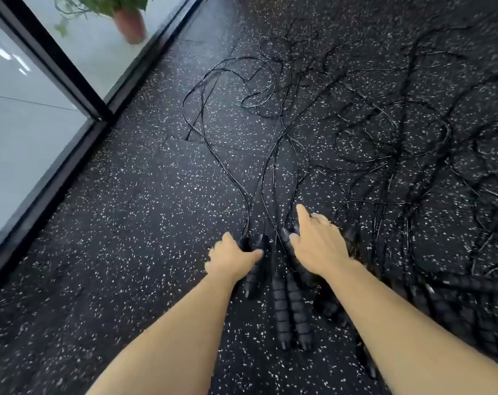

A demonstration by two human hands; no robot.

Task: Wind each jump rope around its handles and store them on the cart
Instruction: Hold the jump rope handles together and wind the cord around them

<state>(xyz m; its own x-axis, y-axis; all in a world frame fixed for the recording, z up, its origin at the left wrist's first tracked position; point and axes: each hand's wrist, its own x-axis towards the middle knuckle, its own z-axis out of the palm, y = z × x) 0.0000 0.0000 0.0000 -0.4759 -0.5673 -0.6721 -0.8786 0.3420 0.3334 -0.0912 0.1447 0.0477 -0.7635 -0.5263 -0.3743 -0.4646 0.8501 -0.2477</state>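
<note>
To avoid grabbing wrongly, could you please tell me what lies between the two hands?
In the head view, black handles and thin cords lie between left hand and right hand.

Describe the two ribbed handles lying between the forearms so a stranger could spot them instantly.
From the glass wall on the left, cross the speckled black floor to the left forearm and right forearm. Between them lies the pair of ribbed handles, side by side, butt ends toward the camera. Unlike neighbouring handles, they lie uncovered, parallel and in sharp view.

A black speckled floor [128, 252] meets a glass wall [28, 132], a potted plant [122, 15] (blurred) beyond it.
</note>
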